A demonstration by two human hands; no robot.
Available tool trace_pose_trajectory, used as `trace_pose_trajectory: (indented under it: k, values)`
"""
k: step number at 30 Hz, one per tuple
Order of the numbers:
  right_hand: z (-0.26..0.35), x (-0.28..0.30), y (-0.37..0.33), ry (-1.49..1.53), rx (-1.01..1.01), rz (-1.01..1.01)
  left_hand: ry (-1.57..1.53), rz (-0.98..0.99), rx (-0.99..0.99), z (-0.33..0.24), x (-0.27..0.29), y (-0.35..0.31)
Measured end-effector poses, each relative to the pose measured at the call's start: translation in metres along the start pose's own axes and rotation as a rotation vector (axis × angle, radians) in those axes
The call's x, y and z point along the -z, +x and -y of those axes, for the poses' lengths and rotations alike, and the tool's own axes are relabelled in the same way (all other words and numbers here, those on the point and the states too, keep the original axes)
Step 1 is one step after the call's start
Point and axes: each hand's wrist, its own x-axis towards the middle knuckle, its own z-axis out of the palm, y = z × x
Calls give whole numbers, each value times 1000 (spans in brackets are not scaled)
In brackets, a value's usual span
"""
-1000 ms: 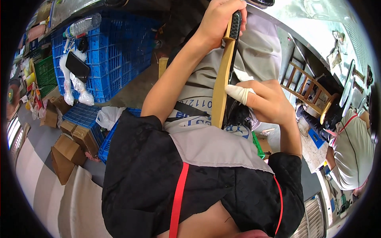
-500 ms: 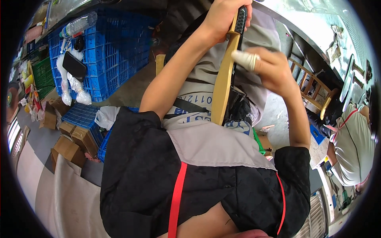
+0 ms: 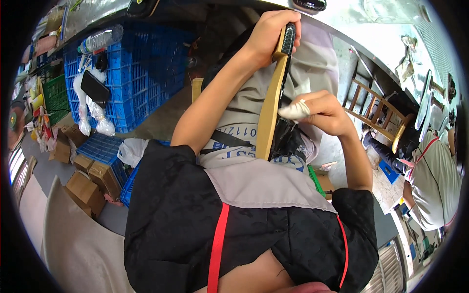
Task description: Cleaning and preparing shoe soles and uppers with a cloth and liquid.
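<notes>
My left hand [image 3: 270,39] is closed around the black textured grip of a sword-shaped piece [image 3: 273,105], likely a wooden toy sword. It has a tan flat side, a short guard and a black edge. The blade points back toward my body, its tip at my apron [image 3: 273,188]. My right hand [image 3: 320,111] is closed beside the black edge, midway down the blade. Whitish wrapping [image 3: 295,110] covers one of its digits, which points at that edge. Whatever its fingers pinch, if anything, is hidden. Under the blade lie crumpled black plastic [image 3: 285,139] and printed sacking [image 3: 229,154] on my lap.
A stacked blue crate [image 3: 122,83] stands at the left with a phone [image 3: 95,88] and a plastic bottle [image 3: 101,39] on it. Cardboard boxes [image 3: 85,190] lie behind. At the right are a workbench [image 3: 386,44], a wooden rack [image 3: 376,110] and another person [image 3: 435,180].
My right hand has moved down along the blade toward my body and its fingers have drawn in. My left hand and the sword-shaped piece have shifted slightly left and nearer to me.
</notes>
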Motion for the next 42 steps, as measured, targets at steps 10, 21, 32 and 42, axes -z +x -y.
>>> trace_pose_trajectory:
  k: [10, 21, 32, 42]
  values:
    - [2, -5, -22, 560, -51, -527, 556, 257, -324, -54, -5, -11]
    - [-12, -5, -59, 796, 407, -841, 615, -276, -1154, -301, -80, 104]
    - [32, 54, -61, -175, 156, -1324, 1292, 121, -955, -169, -66, 158]
    - [109, 156, 7, -1230, 339, -1181, 988, 387, -531, -56, -142, 139]
